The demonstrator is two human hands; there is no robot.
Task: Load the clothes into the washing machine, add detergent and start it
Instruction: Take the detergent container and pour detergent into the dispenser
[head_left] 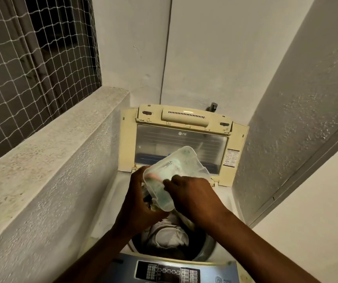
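Textured grey walls, both hands' fingers [169, 183] gripping translucent container [172, 176]

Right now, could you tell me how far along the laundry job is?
Clothes already lie in the drum and the lid is up. Both hands, left and right, hold a clear container tilted over the drum, presumably detergent. The control panel is untouched.

A home laundry nook: top-loading washing machine [176, 180] between rough plastered walls [286, 99], netted window [31, 58].
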